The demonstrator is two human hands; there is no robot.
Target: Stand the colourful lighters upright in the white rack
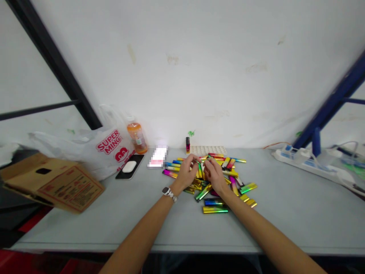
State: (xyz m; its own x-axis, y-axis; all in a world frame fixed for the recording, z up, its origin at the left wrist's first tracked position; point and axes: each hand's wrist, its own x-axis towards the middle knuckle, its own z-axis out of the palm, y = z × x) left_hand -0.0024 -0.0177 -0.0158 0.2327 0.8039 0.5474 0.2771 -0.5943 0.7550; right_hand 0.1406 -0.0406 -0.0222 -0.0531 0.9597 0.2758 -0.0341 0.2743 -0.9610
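Observation:
My left hand, with a watch on its wrist, is over a heap of shiny coloured lighters, its fingers curled in a pinch. Close beside it on the right, my right hand is closed too, fingertips pointing toward the left ones. What either hand pinches is too small and hidden to make out. Around and under both hands lie the lighters in gold, green, blue and pink. Nearest to me are a gold-green lighter and a blue one. Behind the heap, a few dark-topped lighters stand upright near a white perforated tray.
Left on the grey table are an open cardboard box, a white plastic bag, an orange drink bottle, a black phone with a white case on it, and a blurred bright rectangle. Power strips lie right.

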